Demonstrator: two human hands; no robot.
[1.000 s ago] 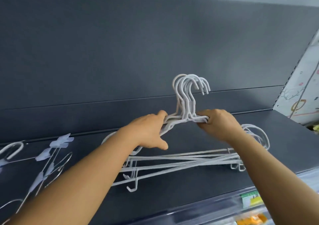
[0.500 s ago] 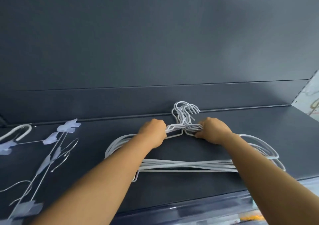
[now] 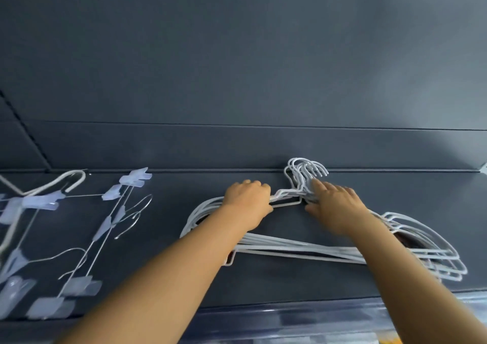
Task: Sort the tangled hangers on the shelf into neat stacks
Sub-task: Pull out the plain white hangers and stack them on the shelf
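A dark grey shelf [image 3: 263, 277] runs beneath a matching back panel [image 3: 237, 67]. At its left lie clip hangers [image 3: 79, 238]. Centre-right, a stack of white wire hangers [image 3: 303, 250] lies flat; the left hand [image 3: 247, 198] grips its left shoulder wires, fingers curled, while the right hand [image 3: 334, 206] rests near the hooks, fingers extended.
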